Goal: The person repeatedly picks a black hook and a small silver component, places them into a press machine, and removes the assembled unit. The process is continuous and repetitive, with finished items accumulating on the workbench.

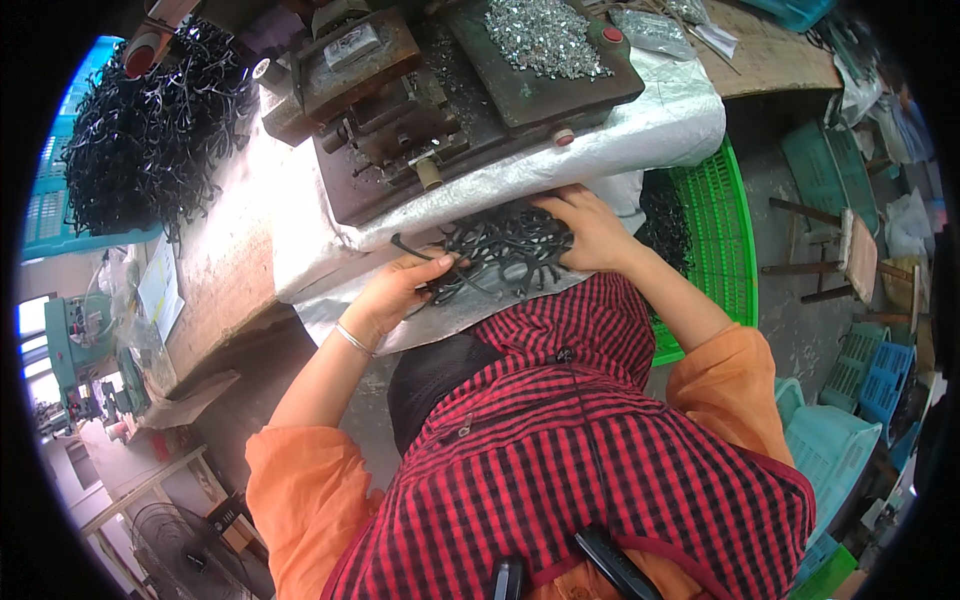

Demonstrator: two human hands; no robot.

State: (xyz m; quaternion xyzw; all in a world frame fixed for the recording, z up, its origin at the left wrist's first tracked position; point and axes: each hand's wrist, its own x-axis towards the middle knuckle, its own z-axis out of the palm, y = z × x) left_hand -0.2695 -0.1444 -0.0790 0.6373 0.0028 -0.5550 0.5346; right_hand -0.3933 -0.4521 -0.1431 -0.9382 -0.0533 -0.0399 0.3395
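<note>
A tangled heap of thin, curved black plastic strips (505, 250) lies on a silvery sheet at my lap, below the machine's edge. At the left side of the heap my left hand (400, 290) is closed, its thumb pressing on a black strip (412, 247) that sticks out toward the upper left. My right hand (595, 235) curls round the heap's right side, with thumb and index finger set apart on the strips and some fingertips hidden. Just beyond both hands stands a dark metal bench machine (390, 130).
Small shiny metal pieces (545, 38) are piled on the machine's plate. A big bunch of black strips (150, 130) fills a blue crate at left. To my right is a green basket (722, 240) with more black pieces. A wooden stool (850, 250) stands farther right.
</note>
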